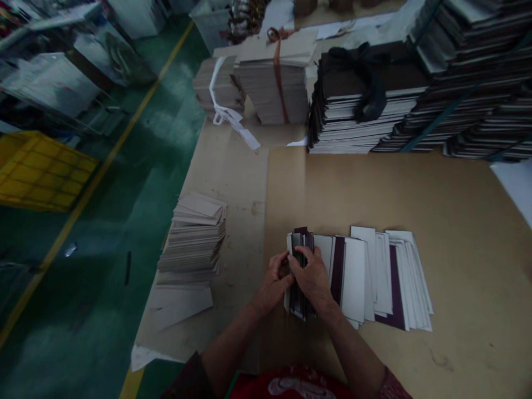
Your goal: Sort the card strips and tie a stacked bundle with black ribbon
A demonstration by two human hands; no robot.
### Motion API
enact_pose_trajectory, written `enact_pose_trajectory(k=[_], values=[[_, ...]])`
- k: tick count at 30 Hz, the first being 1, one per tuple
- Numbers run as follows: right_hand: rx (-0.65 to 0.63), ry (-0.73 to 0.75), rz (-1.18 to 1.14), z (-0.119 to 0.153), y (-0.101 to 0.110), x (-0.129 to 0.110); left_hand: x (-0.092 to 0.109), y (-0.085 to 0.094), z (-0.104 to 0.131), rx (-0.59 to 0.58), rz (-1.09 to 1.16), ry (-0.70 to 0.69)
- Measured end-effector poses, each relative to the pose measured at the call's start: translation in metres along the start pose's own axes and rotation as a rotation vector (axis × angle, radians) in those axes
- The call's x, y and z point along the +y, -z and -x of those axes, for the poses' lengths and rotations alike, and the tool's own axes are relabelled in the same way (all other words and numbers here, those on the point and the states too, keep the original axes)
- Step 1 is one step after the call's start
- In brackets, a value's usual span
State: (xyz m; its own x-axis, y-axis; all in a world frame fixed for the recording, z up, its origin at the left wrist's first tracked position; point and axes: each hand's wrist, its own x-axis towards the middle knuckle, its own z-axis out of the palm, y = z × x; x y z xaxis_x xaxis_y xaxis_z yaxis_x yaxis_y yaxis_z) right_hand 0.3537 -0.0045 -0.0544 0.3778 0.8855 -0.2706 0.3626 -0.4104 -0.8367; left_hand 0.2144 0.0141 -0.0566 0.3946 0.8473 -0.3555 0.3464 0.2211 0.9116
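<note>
A bunch of narrow dark-and-white cardboard pieces [305, 310] stands on edge on the brown tabletop, between my hands. My left hand [272, 284] grips its left side with bent fingers. My right hand [311, 272] reaches over the bunch from the right, thumb on the near left piece and fingers curled across the top edges. Both hands are closed on it, and parts of the fingertips are hidden. Directly to the right lies a fanned row of white cardboard pieces [354, 271], overlapping one another, with a few dark purple faces showing among them.
A leaning stack of greyish cardboard strips [191, 244] lies at the table's left edge. Along the back stand a bundle tied with brown ribbon [270, 88], one with a white tie [220, 83], and dark board stacks [366, 116]. A yellow crate [45, 172] sits on the green floor.
</note>
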Motion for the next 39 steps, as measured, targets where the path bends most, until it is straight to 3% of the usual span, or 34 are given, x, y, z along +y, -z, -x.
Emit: enact_pose_trajectory(k=[6,13,18,21,24,27,30,33,35,37,39], values=[[0.149,0.185,0.041,0.006,-0.012,0.008,-0.009,-0.001,-0.003,0.001,-0.176,-0.034],[0.084,0.099,-0.025,0.003,-0.007,0.010,-0.021,-0.009,-0.011,0.131,-0.327,-0.168],[0.148,0.150,-0.061,0.007,0.002,0.015,-0.011,-0.008,-0.010,0.109,-0.259,-0.029],[0.200,0.197,0.011,0.011,0.007,0.021,-0.004,-0.016,-0.012,0.044,-0.152,0.098],[0.218,0.223,0.090,0.012,0.014,0.022,0.005,-0.032,-0.015,-0.014,-0.187,0.054],[0.304,0.258,0.084,0.013,0.038,0.030,0.017,-0.049,-0.016,0.014,-0.320,-0.003],[0.557,0.235,0.091,0.013,0.089,0.065,0.026,-0.058,-0.016,0.013,-0.440,0.064],[0.774,-0.047,0.146,0.010,0.149,0.123,0.026,-0.062,-0.017,0.028,-0.518,0.085],[0.650,-0.291,0.172,0.006,0.177,0.156,0.024,-0.064,-0.018,0.043,-0.542,0.072],[0.554,-0.367,0.161,0.002,0.187,0.175,0.021,-0.064,-0.020,0.041,-0.550,0.060],[0.496,-0.370,0.155,-0.001,0.182,0.178,0.020,-0.065,-0.020,0.033,-0.541,0.060]])
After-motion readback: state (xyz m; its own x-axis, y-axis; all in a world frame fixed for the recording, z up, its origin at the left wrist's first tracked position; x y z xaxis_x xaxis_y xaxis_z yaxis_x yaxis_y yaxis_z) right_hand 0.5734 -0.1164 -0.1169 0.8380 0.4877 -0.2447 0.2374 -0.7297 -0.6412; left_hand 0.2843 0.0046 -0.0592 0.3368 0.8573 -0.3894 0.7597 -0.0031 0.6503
